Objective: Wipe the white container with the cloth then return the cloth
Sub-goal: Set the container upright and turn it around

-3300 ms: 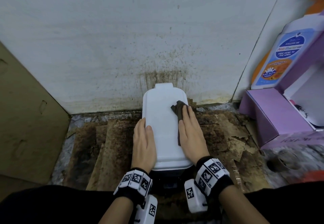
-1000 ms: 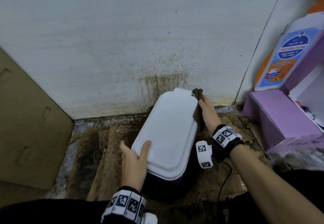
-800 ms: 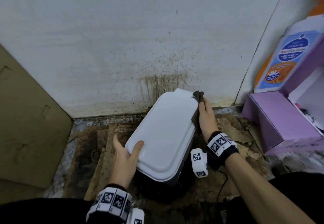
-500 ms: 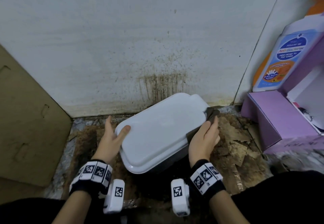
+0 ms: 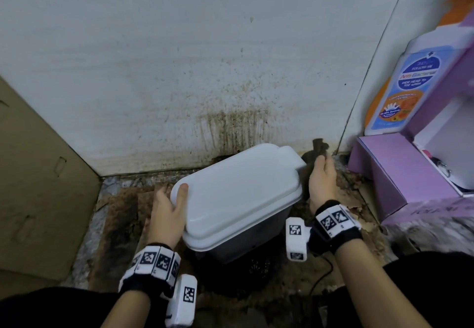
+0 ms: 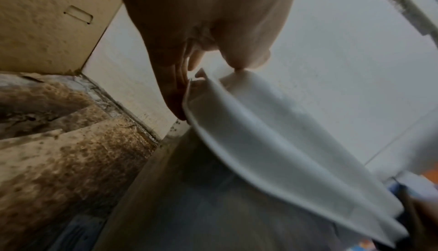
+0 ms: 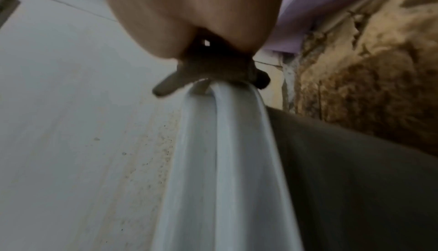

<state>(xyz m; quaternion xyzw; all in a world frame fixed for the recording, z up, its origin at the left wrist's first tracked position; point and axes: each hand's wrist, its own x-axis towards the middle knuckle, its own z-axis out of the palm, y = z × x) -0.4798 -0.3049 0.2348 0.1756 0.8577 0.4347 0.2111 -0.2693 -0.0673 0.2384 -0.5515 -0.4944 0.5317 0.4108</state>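
The white container (image 5: 238,194), a white-lidded box with a dark lower body, stands slanted on the stained floor near the wall. My left hand (image 5: 168,209) grips its near-left corner, thumb on the lid; the left wrist view shows the fingers (image 6: 175,90) against the lid's rim (image 6: 260,142). My right hand (image 5: 320,181) holds the dark brown cloth (image 5: 314,154) against the container's far right edge. In the right wrist view the cloth (image 7: 213,69) is bunched under the palm, pressed on the lid's rim (image 7: 220,152).
A stained white wall (image 5: 205,58) stands just behind the container. A cardboard panel (image 5: 38,186) leans at the left. A purple box (image 5: 400,173) and a blue-labelled bottle (image 5: 400,91) stand at the right. Torn brown cardboard (image 5: 120,214) covers the floor.
The container has been turned from lengthwise to slanted. My left hand shifted from the lid's top to its near-left corner. My right hand slid the cloth from the lid's top to the far right edge.
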